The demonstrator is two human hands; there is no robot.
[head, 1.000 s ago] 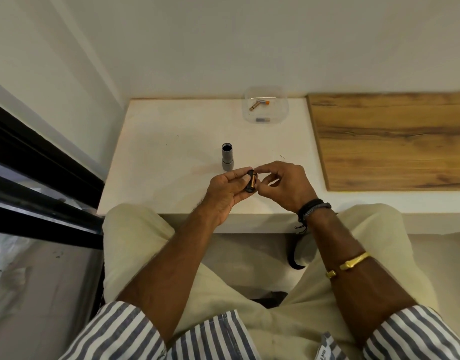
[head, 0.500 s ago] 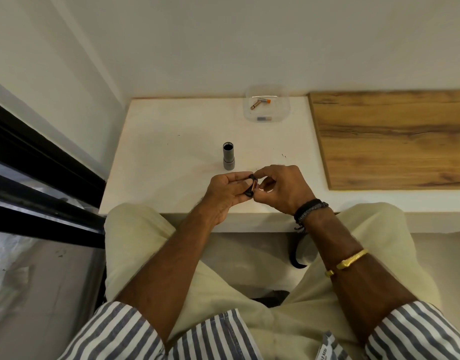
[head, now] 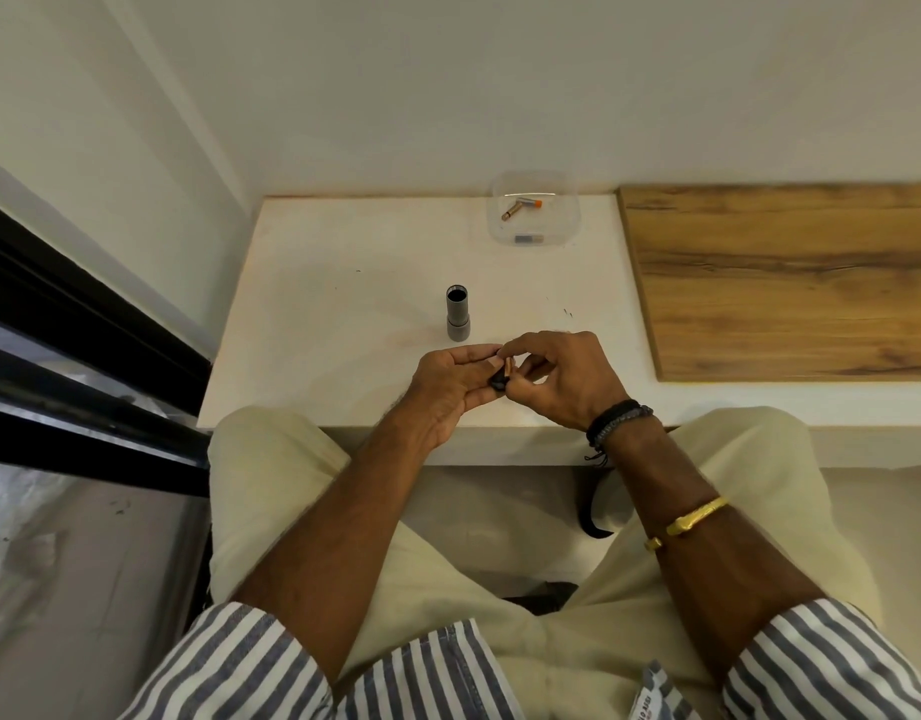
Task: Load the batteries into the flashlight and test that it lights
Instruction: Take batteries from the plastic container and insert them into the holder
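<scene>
A grey flashlight body (head: 457,318) stands upright on the white table (head: 344,283), its open end facing up. Just in front of it my left hand (head: 455,379) grips a small black battery holder (head: 500,380). My right hand (head: 564,376) pinches a copper-coloured battery (head: 508,367) against that holder; the fingers hide most of both. At the table's back, a clear plastic tub (head: 535,208) holds a loose battery with an orange end (head: 520,207) and a small dark piece (head: 529,239).
A wooden board (head: 791,283) covers the table's right part. A black window frame (head: 73,356) runs along the left. The wall stands right behind the tub. My legs sit under the table's front edge, with a black strap (head: 590,506) hanging between them.
Both hands have shifted slightly toward me and lower over the table's front edge. The right fingers have pressed the battery closer into the holder. The flashlight body has not moved.
</scene>
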